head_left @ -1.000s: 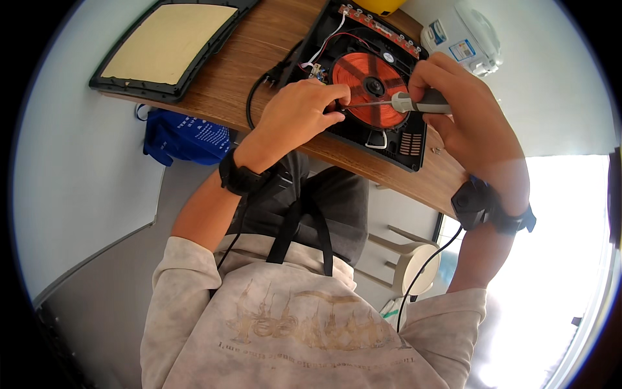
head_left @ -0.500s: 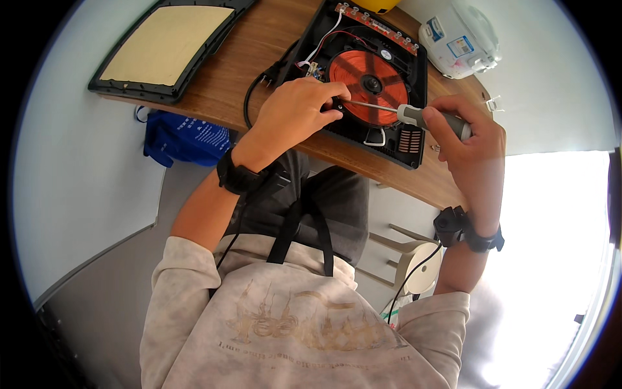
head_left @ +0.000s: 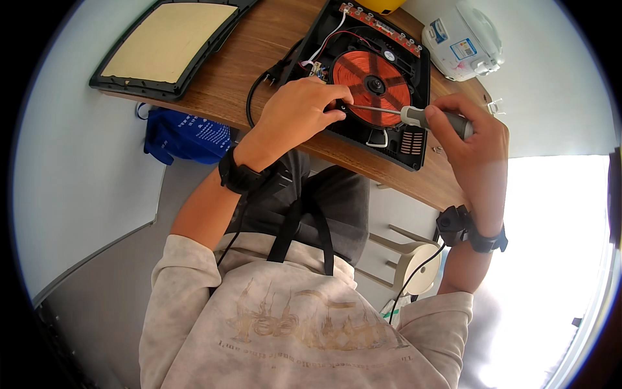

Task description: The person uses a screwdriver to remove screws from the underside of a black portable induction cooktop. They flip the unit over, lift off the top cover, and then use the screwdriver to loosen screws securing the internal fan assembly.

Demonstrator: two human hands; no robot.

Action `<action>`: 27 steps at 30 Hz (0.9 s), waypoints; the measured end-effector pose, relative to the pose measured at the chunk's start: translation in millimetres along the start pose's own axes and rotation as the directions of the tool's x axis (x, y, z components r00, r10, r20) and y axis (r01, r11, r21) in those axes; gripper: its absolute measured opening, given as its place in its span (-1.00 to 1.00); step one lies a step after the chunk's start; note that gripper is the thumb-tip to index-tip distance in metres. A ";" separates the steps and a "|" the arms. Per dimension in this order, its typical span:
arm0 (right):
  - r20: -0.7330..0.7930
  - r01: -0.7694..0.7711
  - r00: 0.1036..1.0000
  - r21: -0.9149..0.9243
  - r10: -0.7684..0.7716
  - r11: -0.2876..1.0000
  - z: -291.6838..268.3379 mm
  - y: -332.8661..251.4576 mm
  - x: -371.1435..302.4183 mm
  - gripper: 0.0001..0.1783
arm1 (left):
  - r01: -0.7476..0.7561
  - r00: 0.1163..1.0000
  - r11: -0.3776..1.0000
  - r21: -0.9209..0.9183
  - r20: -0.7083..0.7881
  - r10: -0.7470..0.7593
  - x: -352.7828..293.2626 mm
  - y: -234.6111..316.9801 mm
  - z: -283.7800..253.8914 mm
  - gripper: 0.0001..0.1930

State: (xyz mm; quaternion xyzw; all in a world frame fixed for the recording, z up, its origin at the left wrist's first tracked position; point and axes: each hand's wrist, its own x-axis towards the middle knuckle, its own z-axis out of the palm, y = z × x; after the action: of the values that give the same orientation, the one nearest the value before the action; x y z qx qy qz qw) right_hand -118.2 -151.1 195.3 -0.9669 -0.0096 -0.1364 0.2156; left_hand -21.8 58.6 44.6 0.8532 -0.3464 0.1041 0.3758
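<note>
My right hand (head_left: 472, 133) is wrapped round the grey and white handle of a screwdriver (head_left: 440, 122). Its shaft points left, across the lower part of a copper coil (head_left: 395, 81), and the tip reaches my left fingertips. My left hand (head_left: 301, 111) is closed, thumb and forefinger pinching a small black part (head_left: 344, 109) by that tip; the hand covers most of it. Both hands are over the opened black base of an induction cooker (head_left: 416, 144), which has a red circuit strip (head_left: 382, 31) along its far side and thin wires at its left.
The cooker's detached top (head_left: 170, 43), with a cream panel, lies at the far left of the wooden table (head_left: 382, 159). A power cord (head_left: 251, 104) curls beside the base. A white rice cooker (head_left: 461, 42) stands far right. Small screws (head_left: 437, 150) lie near the right edge. A blue bag (head_left: 184, 136) hangs below.
Almost nothing differs. The whole view has shifted slightly, and both hands keep their grip with the screwdriver tip still at my left fingers.
</note>
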 end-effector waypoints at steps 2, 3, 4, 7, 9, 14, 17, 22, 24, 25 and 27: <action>0.002 0.001 1.000 0.000 -0.001 1.000 -0.1 -1.0 0.2 -0.75 | 0.001 1.000 1.000 -0.009 0.001 -0.001 -0.3 -0.9 0.6 -0.77; 0.005 0.001 1.000 -0.002 -0.001 1.000 -0.3 -1.6 0.3 -0.75 | 0.001 1.000 1.000 -0.013 0.002 -0.001 -0.4 -1.3 1.0 -0.76; 0.007 0.001 1.000 -0.003 -0.001 1.000 -0.6 -2.0 0.5 -0.76 | -0.001 1.000 1.000 -0.014 0.001 0.001 -0.4 -1.4 1.3 -0.76; 0.004 0.027 1.000 -0.031 -0.027 0.999 -1.5 -3.1 2.7 -0.75 | -0.006 1.000 1.000 -0.015 -0.003 0.006 -0.6 -1.7 1.4 -0.76; 0.002 0.030 1.000 -0.032 -0.030 0.999 -1.4 -3.6 2.6 -0.75 | -0.009 1.000 1.000 -0.014 -0.005 0.009 -0.8 -1.4 1.2 -0.76; 0.003 0.044 0.999 -0.040 -0.044 0.998 -0.8 -6.3 4.7 -0.73 | -0.012 1.000 1.000 -0.006 -0.017 0.011 -1.2 -1.8 1.8 -0.79; 0.003 0.080 0.997 -0.051 -0.080 0.995 0.1 -5.3 6.2 -0.72 | -0.012 1.000 1.000 -0.002 -0.022 0.012 -0.6 -1.3 1.2 -0.81; -0.001 0.187 0.982 -0.085 -0.188 0.979 1.5 -8.5 11.3 -0.69 | -0.018 1.000 1.000 -0.002 -0.017 0.018 -0.9 -0.8 0.3 -0.80; 0.062 0.158 0.987 -0.138 -0.151 0.978 -1.5 -21.2 15.9 -0.67 | -0.018 1.000 1.000 -0.015 -0.015 0.018 -0.2 -1.7 -0.6 -0.80; 0.092 0.143 0.987 -0.167 -0.129 0.975 -1.6 -26.0 17.4 -0.66 | -0.011 1.000 1.000 -0.019 -0.011 0.011 0.3 -1.2 -0.3 -0.79; 0.084 0.229 0.973 -0.255 -0.215 0.939 2.3 -30.2 18.8 -0.66 | 0.005 1.000 1.000 -0.027 -0.003 -0.005 0.4 -0.3 0.2 -0.78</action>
State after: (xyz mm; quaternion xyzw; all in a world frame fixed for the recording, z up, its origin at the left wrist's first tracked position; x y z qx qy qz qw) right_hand -101.8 -123.5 210.9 -0.9830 -0.1063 -0.1332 0.0685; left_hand -21.3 58.4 44.5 0.8488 -0.3451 0.1000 0.3879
